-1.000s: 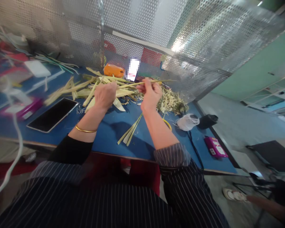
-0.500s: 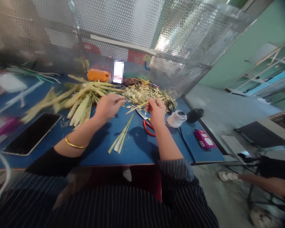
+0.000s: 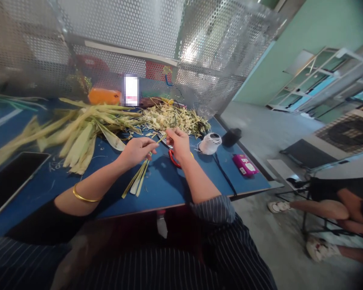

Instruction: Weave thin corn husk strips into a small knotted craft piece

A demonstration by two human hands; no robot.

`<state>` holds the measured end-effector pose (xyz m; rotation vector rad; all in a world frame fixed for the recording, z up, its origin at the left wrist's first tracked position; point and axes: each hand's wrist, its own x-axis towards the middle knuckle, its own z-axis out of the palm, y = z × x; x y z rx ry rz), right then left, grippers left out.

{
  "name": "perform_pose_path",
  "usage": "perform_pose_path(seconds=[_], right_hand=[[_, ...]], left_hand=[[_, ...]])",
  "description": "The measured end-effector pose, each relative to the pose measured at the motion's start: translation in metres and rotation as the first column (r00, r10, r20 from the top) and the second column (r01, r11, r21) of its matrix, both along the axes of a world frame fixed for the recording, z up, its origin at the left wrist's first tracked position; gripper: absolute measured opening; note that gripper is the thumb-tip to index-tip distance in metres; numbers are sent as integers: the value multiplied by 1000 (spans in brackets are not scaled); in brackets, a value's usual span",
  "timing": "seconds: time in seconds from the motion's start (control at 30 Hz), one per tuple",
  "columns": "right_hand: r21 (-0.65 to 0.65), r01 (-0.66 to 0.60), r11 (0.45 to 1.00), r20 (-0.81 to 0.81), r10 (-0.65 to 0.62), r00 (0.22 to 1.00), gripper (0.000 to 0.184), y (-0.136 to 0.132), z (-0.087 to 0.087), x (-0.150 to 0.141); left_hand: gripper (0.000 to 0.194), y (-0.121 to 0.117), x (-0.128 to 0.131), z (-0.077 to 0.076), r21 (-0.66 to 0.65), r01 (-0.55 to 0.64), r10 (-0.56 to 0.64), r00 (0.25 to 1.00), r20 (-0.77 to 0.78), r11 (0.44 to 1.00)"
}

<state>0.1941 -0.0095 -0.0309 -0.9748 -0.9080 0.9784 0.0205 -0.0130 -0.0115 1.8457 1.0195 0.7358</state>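
Leaf strip (image 3: 161, 139), narrow and yellow-green, ran between the 2 hands: the left hand (image 3: 139, 150) was pinched on its near end, and the right hand (image 3: 179, 144) seemed pinched on its far end, fingertips together. As for progress, about 3 narrow strips (image 3: 135, 186) lay fanned on the tabletop (image 3: 166, 187) just below the left hand, apparently already split; whether that hand touched their upper ends I could not tell. Much looked unworked: broad leaves (image 3: 84, 143) lay heaped left of and beyond the left hand, too overlapped to count. Shavings (image 3: 174, 117), also past counting, were piled just beyond the right hand.

Counted out, there was 1 pair of scissors (image 3: 173, 159), partly hidden under the right hand. To its right stood 1 white spool (image 3: 211, 143) and 1 black spool (image 3: 231, 137), with 1 purple packet (image 3: 245, 165) farther right. Beyond the left hand were 1 lit phone (image 3: 131, 90) and 1 orange packet (image 3: 104, 96); 1 dark phone (image 3: 16, 179) lay well to its left.
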Motion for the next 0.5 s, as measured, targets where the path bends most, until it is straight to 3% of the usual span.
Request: perform_pose_path(seconds=[0.1, 0.2, 0.4, 0.5], right_hand=[[-15, 0, 1000, -22, 0, 1000, 27, 1, -1, 3], [-43, 103, 994, -112, -107, 988, 24, 6, 0, 16], [-115, 211, 971, -168, -228, 959, 19, 19, 3, 38], [-93, 342, 935, -16, -345, 939, 15, 14, 5, 47]], left_hand=[[26, 5, -6, 0, 228, -41, 77, 985, -151, 973], [24, 13, -13, -1, 371, -81, 174, 959, -225, 925], [26, 20, -15, -3, 444, -73, 194, 953, -233, 893], [23, 23, -18, -2, 489, -138, 286, 927, -242, 861]])
